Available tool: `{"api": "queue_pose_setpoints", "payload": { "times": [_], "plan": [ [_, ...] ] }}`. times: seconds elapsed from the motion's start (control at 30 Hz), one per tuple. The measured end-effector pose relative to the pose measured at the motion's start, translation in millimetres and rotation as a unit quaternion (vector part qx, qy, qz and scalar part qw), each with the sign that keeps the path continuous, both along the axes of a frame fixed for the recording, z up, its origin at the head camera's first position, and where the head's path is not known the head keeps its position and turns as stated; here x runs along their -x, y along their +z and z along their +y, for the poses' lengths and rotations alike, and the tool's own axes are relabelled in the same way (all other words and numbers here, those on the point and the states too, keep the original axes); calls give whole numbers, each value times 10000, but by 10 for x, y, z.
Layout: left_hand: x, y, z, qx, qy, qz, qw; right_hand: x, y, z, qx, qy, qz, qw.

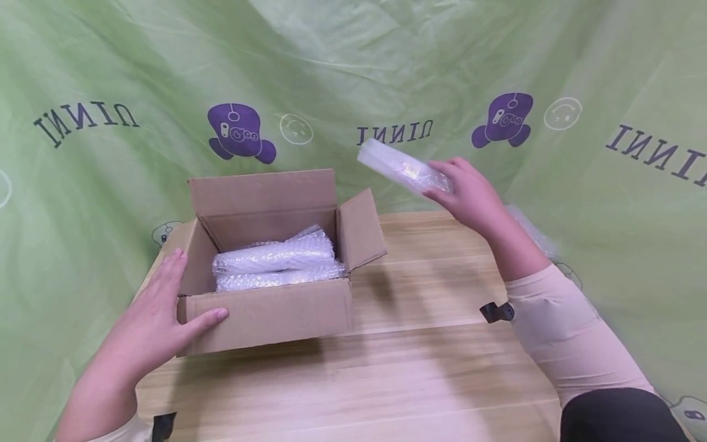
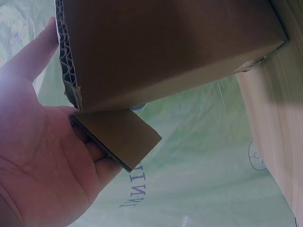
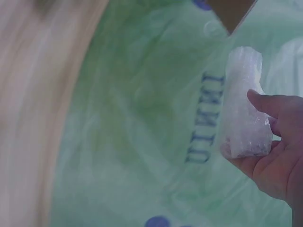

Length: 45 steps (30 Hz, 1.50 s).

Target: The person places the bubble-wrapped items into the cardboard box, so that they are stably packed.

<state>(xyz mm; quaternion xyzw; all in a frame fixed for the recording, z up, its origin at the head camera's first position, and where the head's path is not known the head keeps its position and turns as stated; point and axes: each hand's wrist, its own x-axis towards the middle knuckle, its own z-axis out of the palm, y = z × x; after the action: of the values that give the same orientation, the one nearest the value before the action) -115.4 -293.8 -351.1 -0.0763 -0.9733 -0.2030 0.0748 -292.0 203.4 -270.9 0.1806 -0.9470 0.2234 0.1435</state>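
Note:
An open cardboard box (image 1: 270,316) stands on the wooden table, its flaps spread outward. Inside lie bubble-wrapped bundles (image 1: 276,256), one resting over another. My left hand (image 1: 146,325) rests at the box's near left corner, fingers straight along the left side and thumb over the front panel. In the left wrist view, its fingers pass behind a small cardboard flap (image 2: 120,137). To the right of the box, my right hand (image 1: 469,193) holds up a bubble-wrapped bundle (image 1: 405,167) between thumb and fingers, tilted, with its far end toward the box. The wrap hides what is inside.
A green curtain (image 1: 353,73) with purple figures and lettering hangs right behind the table (image 1: 386,387). Partly behind my right forearm lies more clear wrap (image 1: 533,232) at the table's right edge. The box's right flap (image 1: 361,230) sticks out toward the raised bundle.

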Motion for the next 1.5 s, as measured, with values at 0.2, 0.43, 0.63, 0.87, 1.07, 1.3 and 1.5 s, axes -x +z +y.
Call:
{"api": "queue_pose_setpoints", "payload": {
  "times": [0.2, 0.43, 0.63, 0.87, 1.07, 1.3, 1.5],
  "plan": [
    [8, 10, 10, 3, -7, -4, 10000, -110, 200, -273, 29, 387, 176, 9991],
    [6, 1, 1, -7, -19, 55, 10000, -217, 313, -603, -80, 861, 179, 9961],
    [6, -8, -6, -6, -13, 41, 10000, -300, 334, -927, -266, 1419, 152, 9894],
    [7, -11, -6, -6, -29, 39, 10000, -393, 244, -1290, -582, 1880, 15, 9804],
    [3, -16, -10, -8, -33, 61, 10000, -480, 151, -1566, -1027, 2342, -7, 9667],
    [4, -19, -11, 3, -31, 84, 10000, -530, -49, -1790, -1578, 2808, 38, 9467],
    [10, -17, -6, -3, -48, 112, 9999, -562, -189, -1865, -1908, 3018, -183, 9339]
  ]
}}
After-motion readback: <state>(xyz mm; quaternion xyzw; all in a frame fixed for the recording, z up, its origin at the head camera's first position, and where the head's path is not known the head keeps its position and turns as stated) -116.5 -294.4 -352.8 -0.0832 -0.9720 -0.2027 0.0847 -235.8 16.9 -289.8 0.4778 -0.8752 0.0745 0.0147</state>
